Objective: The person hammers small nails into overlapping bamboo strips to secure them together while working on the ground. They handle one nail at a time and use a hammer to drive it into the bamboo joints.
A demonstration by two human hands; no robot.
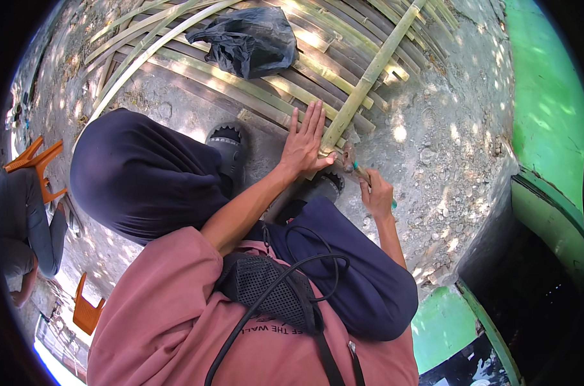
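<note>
My left hand point(303, 141) lies with its fingers stretched out on the near ends of flat bamboo slats point(266, 103), its thumb by the lower end of a thicker bamboo pole point(368, 80). That pole runs crosswise over the slats, up and to the right. My right hand point(377, 194) is wrapped round the handle of a hammer with a rusty-looking head point(348, 156) and a bit of teal on the handle. The hammer head is close beside the pole's near end; whether they touch I cannot tell.
A crumpled black plastic bag point(256, 48) rests on the slats. Long pale bamboo strips point(147, 55) curve at the far left. Orange plastic chairs point(37, 161) and another person's legs point(44, 222) are at left. A green wall point(546, 96) bounds the gritty ground point(443, 193) at right.
</note>
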